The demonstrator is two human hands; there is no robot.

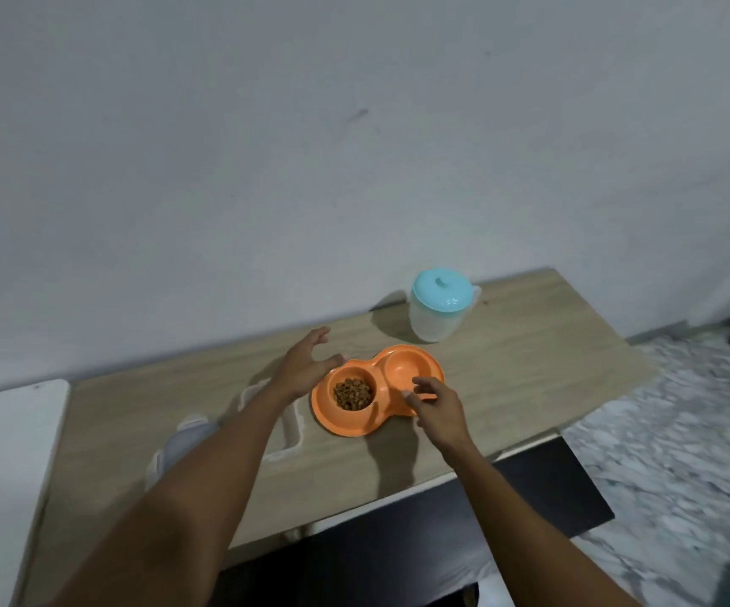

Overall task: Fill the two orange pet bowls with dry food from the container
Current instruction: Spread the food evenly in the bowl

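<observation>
An orange double pet bowl (345,424) lies on the wooden table (529,370). Its left well holds brown dry food (352,394); its right well (405,365) looks bare. Behind it stands a translucent jug with a light blue lid (440,304). My left hand (306,365) hovers just left of the bowl, fingers spread, holding nothing. My right hand (437,407) is over the bowl's near right rim, fingers loosely curled and apart, with nothing seen in it. A clear rectangular container (286,435) sits left of the bowl, partly hidden by my left forearm.
A white wall (267,168) runs behind the table. A white surface (4,453) adjoins the table's left end. A greyish object (188,435) lies under my left forearm. Marbled floor (661,431) lies to the right, dark space below the table's front edge.
</observation>
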